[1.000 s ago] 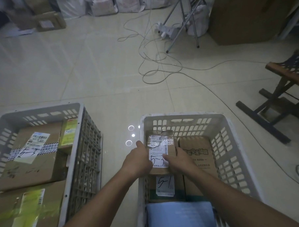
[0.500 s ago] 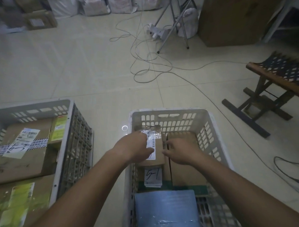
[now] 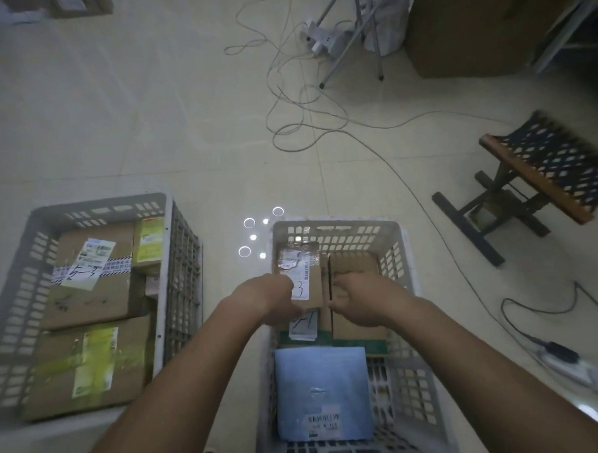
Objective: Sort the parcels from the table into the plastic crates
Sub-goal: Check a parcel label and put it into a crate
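The left hand point(image 3: 271, 297) grips the left edge of a small cardboard parcel point(image 3: 301, 277) with a white label, and the right hand point(image 3: 359, 300) has its fingers curled at the parcel's right edge, over the brown box point(image 3: 356, 268) beside it, though whether they pinch the parcel I cannot tell. The parcel sits in the far left corner of the right crate point(image 3: 405, 252), on top of other boxes, with a blue padded bag point(image 3: 322, 393) lying at the crate's near end. The left crate point(image 3: 94, 209), well apart on the tiled floor point(image 3: 148, 113), holds large taped cardboard boxes point(image 3: 91, 297) and a small yellow box point(image 3: 151, 246) in its far right corner.
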